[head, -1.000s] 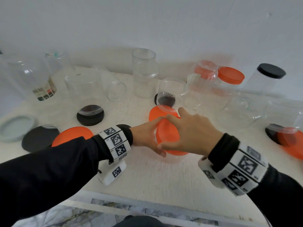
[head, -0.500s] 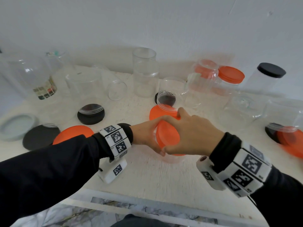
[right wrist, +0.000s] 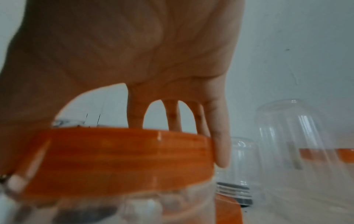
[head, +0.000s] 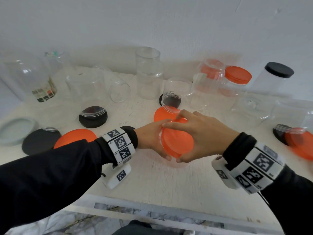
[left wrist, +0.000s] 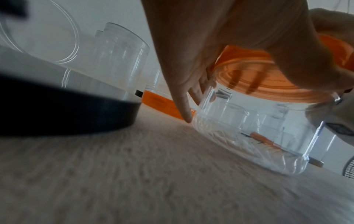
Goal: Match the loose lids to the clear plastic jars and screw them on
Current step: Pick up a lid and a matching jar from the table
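**Two hands close on one orange lid**

Two hands meet over a short clear jar (left wrist: 254, 130) standing upright on the pale table (head: 152, 180), mouth up. The orange lid (head: 177, 141) sits flat across that mouth, its face turned upward. The right hand (head: 203, 136) arches over the lid, fingertips (right wrist: 220, 145) and thumb curled round its rim. The left hand (head: 150, 138) wraps the jar's near-left side just below the lid, fingers (left wrist: 184, 106) curved down the clear wall. Around them stand more clear jars, several inverted. Loose lids lie nearby: another orange lid (head: 74, 138) and a black lid (head: 40, 141) to the left.
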`<control>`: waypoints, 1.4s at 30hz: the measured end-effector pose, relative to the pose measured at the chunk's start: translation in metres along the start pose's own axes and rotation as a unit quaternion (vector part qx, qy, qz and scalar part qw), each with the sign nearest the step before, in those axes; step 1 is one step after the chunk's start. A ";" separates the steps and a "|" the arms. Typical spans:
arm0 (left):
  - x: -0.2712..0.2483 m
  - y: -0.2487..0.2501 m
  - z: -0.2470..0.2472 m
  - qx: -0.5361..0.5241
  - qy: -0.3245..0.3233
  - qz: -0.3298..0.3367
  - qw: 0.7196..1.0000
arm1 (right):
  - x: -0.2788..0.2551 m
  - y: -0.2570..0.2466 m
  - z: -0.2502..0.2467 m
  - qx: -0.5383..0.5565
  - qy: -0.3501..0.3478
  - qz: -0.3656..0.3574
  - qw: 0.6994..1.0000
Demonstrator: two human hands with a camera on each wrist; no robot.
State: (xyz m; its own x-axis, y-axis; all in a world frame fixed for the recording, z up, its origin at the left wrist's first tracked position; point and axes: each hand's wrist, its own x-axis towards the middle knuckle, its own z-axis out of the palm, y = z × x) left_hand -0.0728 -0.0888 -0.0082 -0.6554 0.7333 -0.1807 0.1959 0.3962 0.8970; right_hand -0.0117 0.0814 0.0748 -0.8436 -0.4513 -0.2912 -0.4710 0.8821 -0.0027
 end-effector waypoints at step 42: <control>0.071 0.087 -0.027 0.071 0.172 0.190 0.964 | -0.089 0.099 -0.012 0.183 0.281 0.201 0.921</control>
State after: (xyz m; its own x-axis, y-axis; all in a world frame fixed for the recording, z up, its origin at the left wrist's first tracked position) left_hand -0.1219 -0.0167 0.0678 -0.7152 0.6228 0.3170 0.5519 0.2251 0.8029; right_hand 0.0137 0.2076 0.1118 -0.9796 0.0130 0.2008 -0.0605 0.9326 -0.3557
